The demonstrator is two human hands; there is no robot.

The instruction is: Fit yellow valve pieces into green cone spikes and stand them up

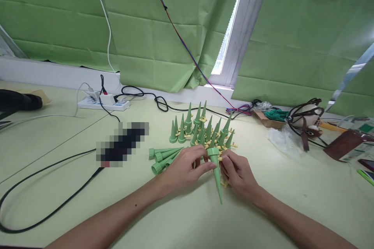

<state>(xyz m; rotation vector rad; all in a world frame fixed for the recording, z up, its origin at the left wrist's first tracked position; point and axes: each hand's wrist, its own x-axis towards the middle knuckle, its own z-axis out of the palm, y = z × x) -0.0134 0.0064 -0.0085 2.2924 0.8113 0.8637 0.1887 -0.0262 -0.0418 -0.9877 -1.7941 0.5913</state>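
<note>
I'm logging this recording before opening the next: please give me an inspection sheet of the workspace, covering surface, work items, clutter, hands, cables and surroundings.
Surface: pale tabletop.
Job's things: green watering spike, held tip toward the wearer; upright spikes behind; lying spikes at left.
Clutter: cardboard box and clear plastic bag at right; pixelated dark object at left, unidentifiable.
Hands: left hand holds the green watering spike; right hand pinches its yellow valve.
Cables: black cable at left; white power strip; red-and-blue wires crossing the curtain.
Surroundings: green curtain, window frame.
</note>
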